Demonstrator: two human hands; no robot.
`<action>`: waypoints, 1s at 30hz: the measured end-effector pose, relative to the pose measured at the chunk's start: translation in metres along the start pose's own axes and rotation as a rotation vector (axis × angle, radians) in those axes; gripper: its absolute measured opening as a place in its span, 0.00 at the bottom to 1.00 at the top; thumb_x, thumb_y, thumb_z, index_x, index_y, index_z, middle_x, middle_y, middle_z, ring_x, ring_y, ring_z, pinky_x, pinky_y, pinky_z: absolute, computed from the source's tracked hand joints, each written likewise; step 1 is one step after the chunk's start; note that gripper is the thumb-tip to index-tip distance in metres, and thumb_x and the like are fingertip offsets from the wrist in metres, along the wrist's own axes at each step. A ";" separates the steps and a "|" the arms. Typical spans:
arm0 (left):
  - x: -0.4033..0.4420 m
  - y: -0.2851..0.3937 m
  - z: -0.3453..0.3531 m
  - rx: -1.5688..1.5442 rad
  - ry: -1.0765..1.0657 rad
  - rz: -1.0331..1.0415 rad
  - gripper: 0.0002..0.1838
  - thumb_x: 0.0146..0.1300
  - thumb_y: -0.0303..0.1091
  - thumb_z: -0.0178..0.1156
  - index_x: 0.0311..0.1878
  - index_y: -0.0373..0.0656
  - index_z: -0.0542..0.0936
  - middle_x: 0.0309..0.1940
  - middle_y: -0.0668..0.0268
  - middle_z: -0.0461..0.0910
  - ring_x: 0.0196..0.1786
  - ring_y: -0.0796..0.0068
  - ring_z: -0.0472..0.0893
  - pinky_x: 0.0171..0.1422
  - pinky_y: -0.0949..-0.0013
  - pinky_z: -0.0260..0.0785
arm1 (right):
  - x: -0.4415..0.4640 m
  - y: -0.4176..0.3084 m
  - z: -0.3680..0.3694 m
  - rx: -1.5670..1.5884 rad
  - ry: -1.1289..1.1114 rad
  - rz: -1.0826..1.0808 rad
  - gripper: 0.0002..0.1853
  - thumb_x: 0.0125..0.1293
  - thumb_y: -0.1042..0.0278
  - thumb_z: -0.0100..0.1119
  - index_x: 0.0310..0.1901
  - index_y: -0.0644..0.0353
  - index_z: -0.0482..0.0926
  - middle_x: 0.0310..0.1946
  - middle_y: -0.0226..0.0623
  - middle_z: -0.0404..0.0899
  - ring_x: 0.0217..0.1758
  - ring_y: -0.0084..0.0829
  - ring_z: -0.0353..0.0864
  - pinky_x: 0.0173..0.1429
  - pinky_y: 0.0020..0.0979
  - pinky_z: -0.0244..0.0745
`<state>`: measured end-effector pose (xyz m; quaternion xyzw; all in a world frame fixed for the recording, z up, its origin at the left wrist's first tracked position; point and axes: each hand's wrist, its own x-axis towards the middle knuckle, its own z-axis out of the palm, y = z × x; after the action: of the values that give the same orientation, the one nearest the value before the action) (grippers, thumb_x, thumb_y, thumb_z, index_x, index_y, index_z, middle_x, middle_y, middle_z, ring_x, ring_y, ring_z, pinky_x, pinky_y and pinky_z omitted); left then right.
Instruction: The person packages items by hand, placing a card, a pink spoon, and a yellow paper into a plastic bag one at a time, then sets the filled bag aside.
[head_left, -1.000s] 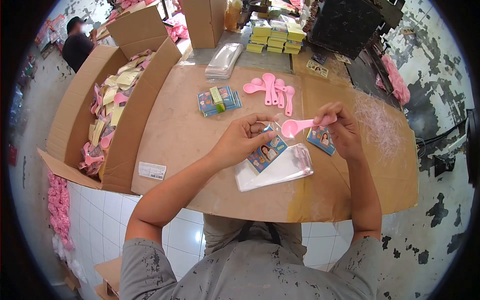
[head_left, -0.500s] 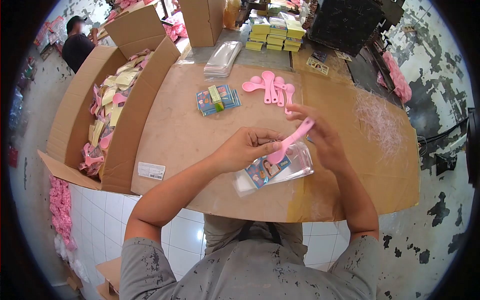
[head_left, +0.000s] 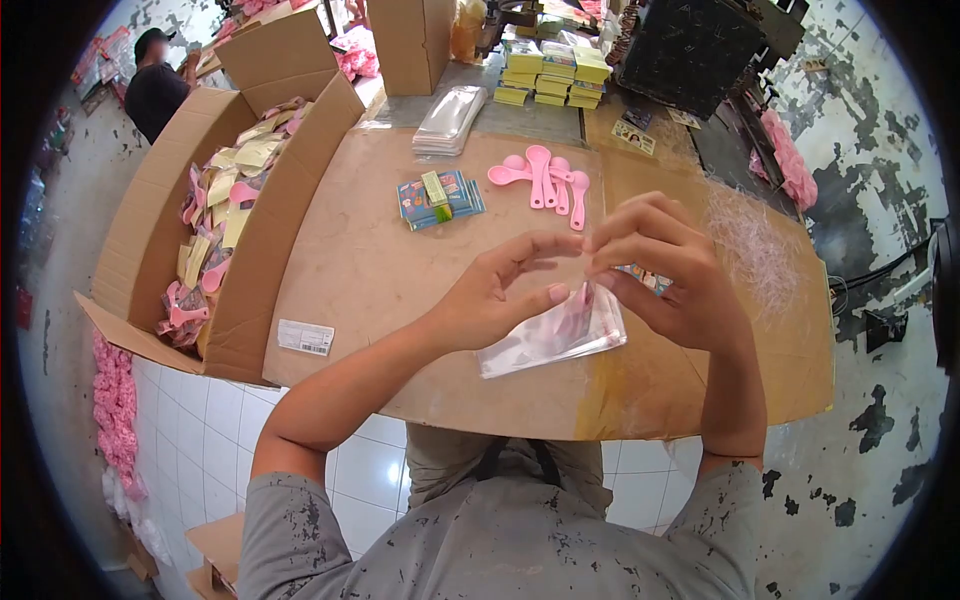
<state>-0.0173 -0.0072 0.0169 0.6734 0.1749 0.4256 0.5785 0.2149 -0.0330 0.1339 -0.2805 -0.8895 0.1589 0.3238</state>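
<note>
My right hand pinches the top of a clear plastic bag between thumb and fingers. A blurred pink shape shows through the plastic beneath. Close by on the left, my left hand has its thumb and fingers apart, its fingertips near those of the right. Under both hands lies a stack of clear bags on the cardboard-covered table. Part of a printed blue card shows behind my right fingers. Farther back are several pink measuring spoons and a banded bundle of blue cards.
At left stands a large open carton full of packed pink spoons and cards. More clear bags and yellowish card stacks sit at the back. A white label lies near the carton. Another person is at far left.
The pink spoon and printed card, plain to see in my left hand before, are no longer distinct. My left hand has opened, and my right fingers have closed on the clear plastic.
</note>
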 end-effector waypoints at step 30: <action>-0.009 0.015 0.009 0.458 0.124 0.002 0.20 0.74 0.24 0.60 0.66 0.32 0.76 0.34 0.53 0.89 0.29 0.77 0.85 0.36 0.68 0.77 | 0.006 0.013 0.058 -0.883 0.157 -0.244 0.14 0.53 0.66 0.70 0.42 0.60 0.83 0.48 0.33 0.81 0.56 0.33 0.80 0.60 0.38 0.70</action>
<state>-0.0192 -0.0232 0.0279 0.7599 0.3013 0.4159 0.3984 0.1781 -0.0252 0.0880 -0.2959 -0.8714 -0.2958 0.2562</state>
